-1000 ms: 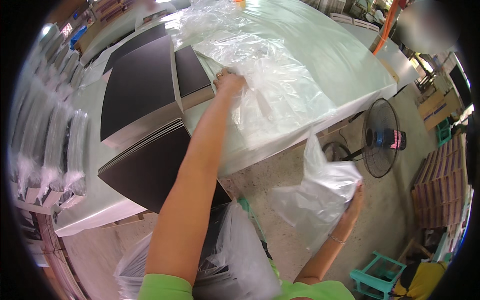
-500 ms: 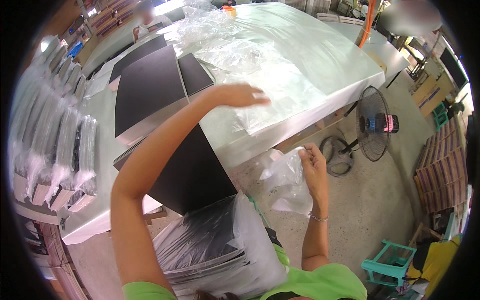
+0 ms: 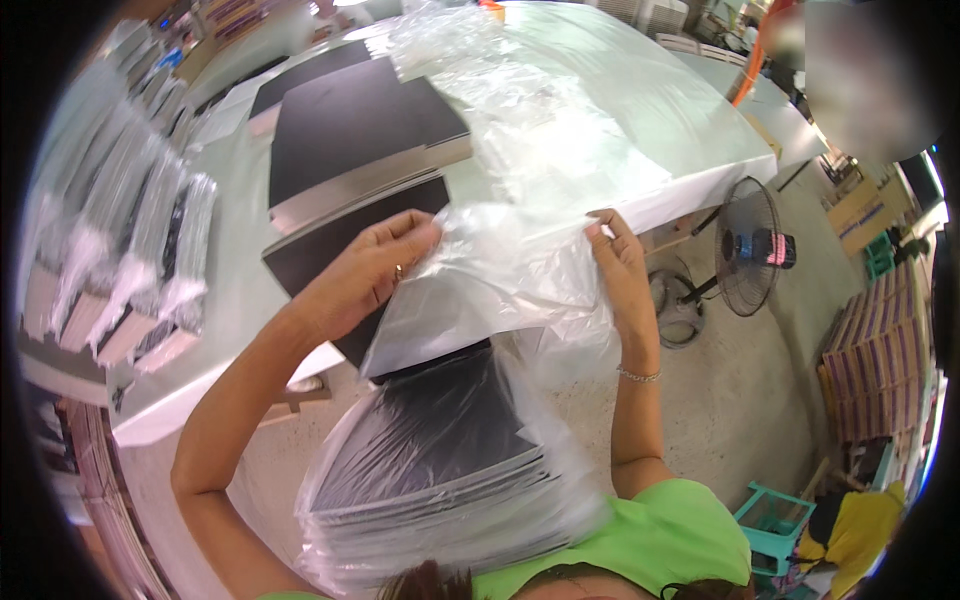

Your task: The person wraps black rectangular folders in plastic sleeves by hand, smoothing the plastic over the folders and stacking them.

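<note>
**Over the table edge, both hands now stretching one clear bag**

Across the upper half of the view, the pale green table [image 3: 640,110] is lying under loose clear plastic sheets [image 3: 520,130], with black flat boards [image 3: 350,130] stacked on its left part and rows of bagged bundles [image 3: 130,240] lining the far left edge. Below the table edge, a stack of dark boards in a plastic bag [image 3: 440,470] is resting against the person's front.

A second ago the left arm was reaching far out onto the table while the right hand was hanging low beside the fan with a crumpled bag. Now both hands are meeting in front of the chest on the same clear bag [image 3: 490,280], so the bag appears to be getting spread open just above the stack, between it and the table edge.

The left hand [image 3: 365,275] is pinching the bag's left edge, fingers closed on the film with the thumb underneath. The right hand [image 3: 620,265] is gripping the right edge, fingers curled shut over it.

Film hanging from the bag is draping over the stack's top, hiding part of it. The floor fan [image 3: 750,250] is standing near the right elbow, and a green stool [image 3: 770,520] is sitting further back on the concrete floor
</note>
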The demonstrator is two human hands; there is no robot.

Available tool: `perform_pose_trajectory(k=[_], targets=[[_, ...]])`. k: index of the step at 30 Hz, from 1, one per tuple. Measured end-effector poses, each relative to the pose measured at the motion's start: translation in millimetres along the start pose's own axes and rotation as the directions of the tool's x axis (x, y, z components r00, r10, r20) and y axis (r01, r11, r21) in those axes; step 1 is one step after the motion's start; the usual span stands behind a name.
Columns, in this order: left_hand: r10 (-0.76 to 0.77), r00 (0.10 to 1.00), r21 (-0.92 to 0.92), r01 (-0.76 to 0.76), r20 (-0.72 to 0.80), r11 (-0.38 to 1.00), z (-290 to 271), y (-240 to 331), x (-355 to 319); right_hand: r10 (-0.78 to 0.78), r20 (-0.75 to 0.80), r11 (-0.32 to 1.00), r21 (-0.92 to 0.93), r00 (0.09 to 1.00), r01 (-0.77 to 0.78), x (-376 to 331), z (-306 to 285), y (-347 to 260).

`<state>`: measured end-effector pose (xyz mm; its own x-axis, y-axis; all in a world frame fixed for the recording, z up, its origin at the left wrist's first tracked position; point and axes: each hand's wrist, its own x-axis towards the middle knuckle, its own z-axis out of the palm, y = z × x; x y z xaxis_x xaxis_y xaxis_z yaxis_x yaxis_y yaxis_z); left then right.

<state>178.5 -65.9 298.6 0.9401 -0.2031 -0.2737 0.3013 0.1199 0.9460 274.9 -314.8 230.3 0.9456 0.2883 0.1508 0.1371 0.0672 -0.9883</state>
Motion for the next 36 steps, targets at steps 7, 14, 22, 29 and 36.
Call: perform_pose_trajectory(k=[7,14,22,29,36], targets=[[0.065,0.977,0.243,-0.014,-0.203,0.97,-3,-44,-67,0.047,0.142,0.97,0.229,0.989,-0.079,0,33,-3],[0.041,0.944,0.107,-0.006,-0.328,0.994,-14,-74,-90,-0.389,0.094,0.848,-0.352,0.916,0.396,95,28,55],[0.031,0.982,0.153,-0.003,-0.186,0.988,-8,-113,-34,-0.009,0.089,0.191,-0.978,0.996,0.089,270,33,162],[-0.202,0.957,0.229,0.249,-0.21,0.941,-15,-116,-25,0.069,0.025,0.232,-0.973,0.997,0.008,323,62,192],[-0.097,0.952,-0.151,0.055,-0.291,0.987,-23,-114,-23,0.218,0.184,0.297,-0.948,0.958,0.114,345,30,159]])
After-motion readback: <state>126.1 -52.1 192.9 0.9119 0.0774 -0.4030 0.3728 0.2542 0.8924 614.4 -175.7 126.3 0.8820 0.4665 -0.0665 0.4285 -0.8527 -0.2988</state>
